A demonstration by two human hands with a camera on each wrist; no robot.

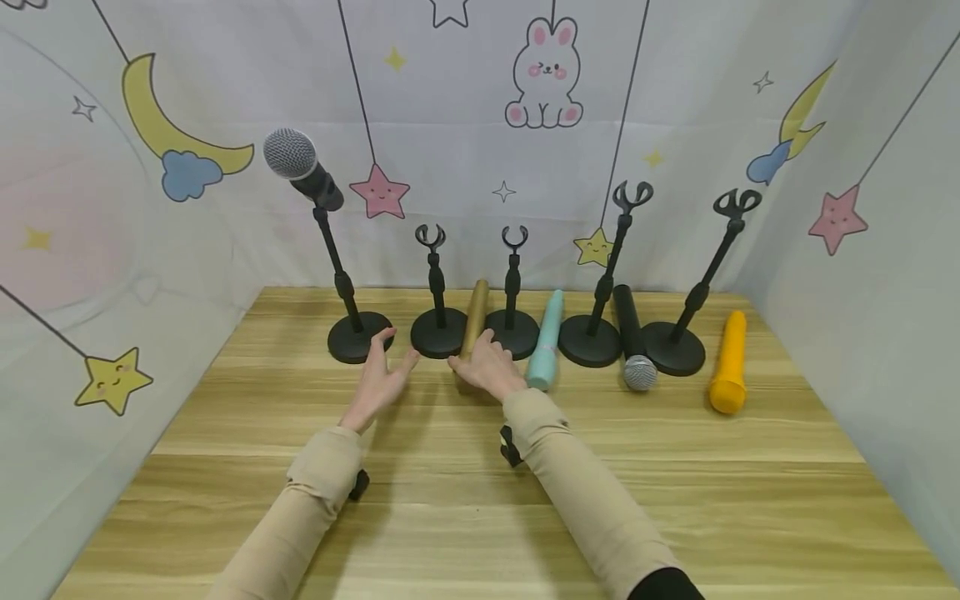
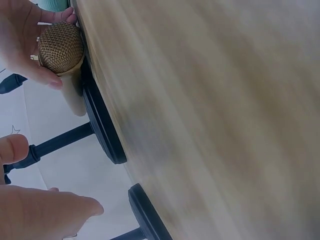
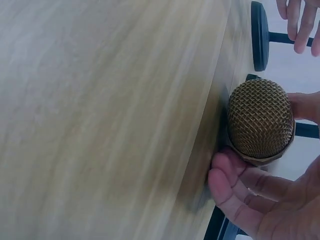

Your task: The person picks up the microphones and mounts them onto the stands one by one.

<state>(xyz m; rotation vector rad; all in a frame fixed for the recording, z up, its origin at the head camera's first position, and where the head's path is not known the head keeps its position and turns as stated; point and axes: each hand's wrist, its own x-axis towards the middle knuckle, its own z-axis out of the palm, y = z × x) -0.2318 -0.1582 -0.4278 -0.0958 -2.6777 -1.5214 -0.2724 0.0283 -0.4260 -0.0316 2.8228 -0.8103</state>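
A gold microphone (image 1: 477, 310) lies on the table between two short black microphone stands, its mesh head (image 3: 261, 120) facing me. My right hand (image 1: 492, 368) grips it near the head, thumb on one side and fingers curled on the other, as the right wrist view shows. To the left, my left hand (image 1: 379, 383) hovers over the table with thumb and fingers spread, holding nothing. It is nearest to the left short stand (image 1: 438, 333) and the base of a tall stand (image 1: 343, 287), which carries a black microphone (image 1: 318, 185) with a silver head.
Right of the gold microphone stand the other short stand (image 1: 513, 335) and two tall stands (image 1: 591, 342) (image 1: 675, 350) with bare clips. Among them lie a mint microphone (image 1: 547, 342), a black one (image 1: 630, 325) and an orange one (image 1: 731, 358). A patterned curtain (image 1: 465, 150) closes the back.
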